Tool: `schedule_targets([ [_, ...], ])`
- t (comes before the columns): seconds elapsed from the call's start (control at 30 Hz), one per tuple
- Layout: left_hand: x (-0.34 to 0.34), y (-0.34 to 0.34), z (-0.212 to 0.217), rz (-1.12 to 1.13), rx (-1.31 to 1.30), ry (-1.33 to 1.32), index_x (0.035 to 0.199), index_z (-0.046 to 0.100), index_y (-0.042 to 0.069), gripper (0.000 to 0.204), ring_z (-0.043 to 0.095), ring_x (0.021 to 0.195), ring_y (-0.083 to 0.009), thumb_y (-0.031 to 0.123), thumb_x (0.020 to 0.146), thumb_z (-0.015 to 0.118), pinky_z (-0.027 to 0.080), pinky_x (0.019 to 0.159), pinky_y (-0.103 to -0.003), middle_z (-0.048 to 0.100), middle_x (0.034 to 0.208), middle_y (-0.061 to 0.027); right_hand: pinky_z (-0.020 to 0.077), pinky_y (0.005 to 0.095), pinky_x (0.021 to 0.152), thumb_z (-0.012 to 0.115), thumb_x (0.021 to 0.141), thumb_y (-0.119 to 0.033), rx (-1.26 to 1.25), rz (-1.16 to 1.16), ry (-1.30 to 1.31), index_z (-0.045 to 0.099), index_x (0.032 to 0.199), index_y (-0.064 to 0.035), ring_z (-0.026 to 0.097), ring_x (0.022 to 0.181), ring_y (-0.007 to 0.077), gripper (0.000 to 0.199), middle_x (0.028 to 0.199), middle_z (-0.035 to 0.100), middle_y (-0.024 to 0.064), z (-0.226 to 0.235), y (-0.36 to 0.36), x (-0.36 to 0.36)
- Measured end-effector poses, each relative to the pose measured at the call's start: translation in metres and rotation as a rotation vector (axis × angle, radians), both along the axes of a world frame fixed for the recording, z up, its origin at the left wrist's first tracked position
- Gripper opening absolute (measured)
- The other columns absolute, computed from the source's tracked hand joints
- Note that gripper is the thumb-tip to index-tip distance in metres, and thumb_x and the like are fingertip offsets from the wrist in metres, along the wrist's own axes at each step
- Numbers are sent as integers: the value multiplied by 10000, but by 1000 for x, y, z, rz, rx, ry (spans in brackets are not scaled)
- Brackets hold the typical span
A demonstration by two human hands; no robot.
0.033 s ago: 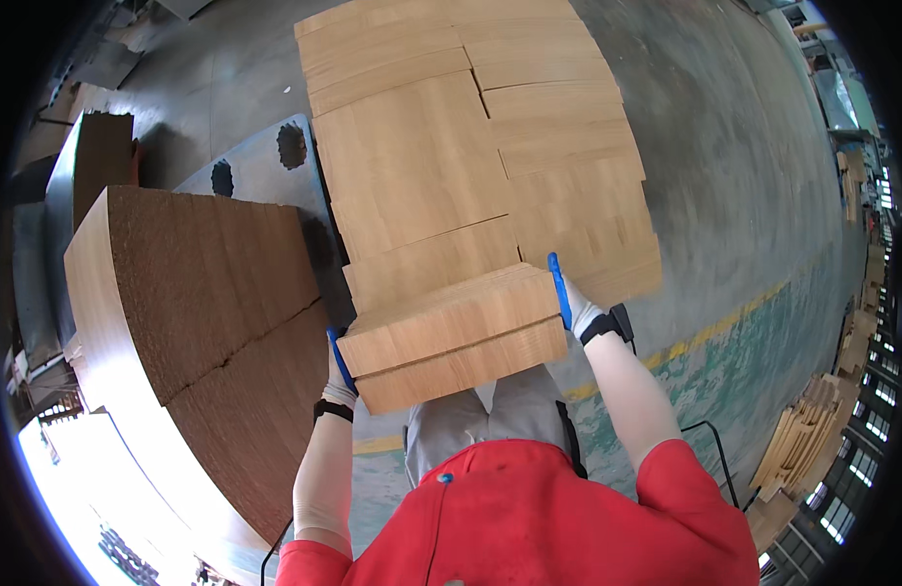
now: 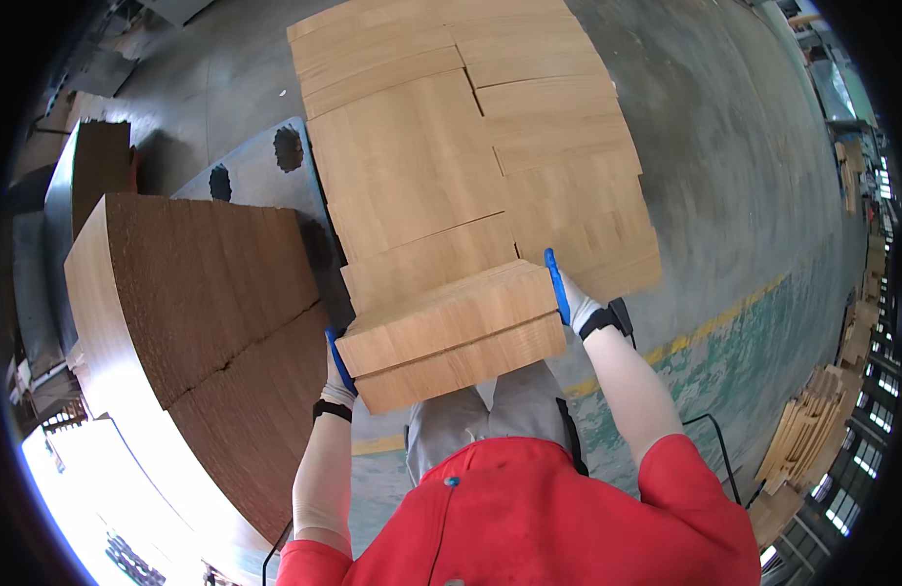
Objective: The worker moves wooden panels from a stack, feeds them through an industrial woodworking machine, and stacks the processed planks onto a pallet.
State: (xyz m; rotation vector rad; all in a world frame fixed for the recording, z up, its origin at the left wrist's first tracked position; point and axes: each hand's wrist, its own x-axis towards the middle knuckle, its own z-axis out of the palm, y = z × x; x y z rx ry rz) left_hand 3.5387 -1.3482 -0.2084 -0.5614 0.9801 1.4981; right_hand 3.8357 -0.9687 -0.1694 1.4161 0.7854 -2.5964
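Two pale wooden boards (image 2: pixel 461 337), lying one on the other, are held level in front of my body. My left hand (image 2: pixel 340 377), in a white glove with blue fingers, presses on their left end. On their right end is my right hand (image 2: pixel 574 299), gloved the same way, its blue fingers laid along the end face. The undersides of the boards and most of my thumbs are hidden. Just beyond is a large stack of similar pale boards (image 2: pixel 402 146), in two uneven columns; whether the held boards touch it I cannot tell.
Close on my left rises a tall brown stack of panels (image 2: pixel 216 283) with a rough face. A grey-blue metal plate with dark holes (image 2: pixel 255 161) lies behind it. Worn floor with a yellow line (image 2: pixel 710 332) runs to my right. Loose timber (image 2: pixel 802 430) lies at the far right.
The view has shifted very slightly, so the far stack appears a touch further left. Both hands keep the same hold on the two boards.
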Motion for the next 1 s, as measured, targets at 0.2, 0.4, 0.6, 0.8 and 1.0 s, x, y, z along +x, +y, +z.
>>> schedule_targets([
  [0.2,-72,34,13,-275,-276,632,1615,183,1,822,229,1548,-262,594,1071,347,179,1263,-375,234,1679,-149,199,409,1232,287,982,-783,434,-303,-230,227,1619,-48,263,1514,218,975,1696,209,112,-47,-3,56],
  [0.4,-70,189,51,-1039,111,678,1605,203,-24,703,178,1559,-197,417,1102,420,139,1261,-314,209,1690,-123,400,428,1138,376,994,-720,-154,-1174,160,480,1466,-110,545,1316,291,778,1420,589,111,-39,-124,55],
  [0.6,3,296,-20,-1588,263,708,1596,280,17,723,285,1522,-212,521,1087,378,237,1230,-299,296,1661,-109,508,463,1025,425,948,-769,-399,-1536,295,576,1388,-139,615,1202,326,784,1344,650,103,-17,-152,-20],
  [0.8,96,327,-21,-1395,-18,-47,1494,502,93,760,579,1240,-209,676,1009,441,474,1058,-344,598,1427,-80,525,436,955,440,930,-796,-430,-1585,390,594,1375,-141,630,1118,293,807,1296,668,83,-76,-172,-4],
  [1.0,82,325,-19,-1413,-56,-41,1537,440,79,779,509,1347,-218,665,1024,412,417,1121,-333,518,1515,-92,507,418,989,475,930,-777,-430,-1602,444,582,1387,-123,619,1144,282,806,1327,649,81,-68,-169,-14],
])
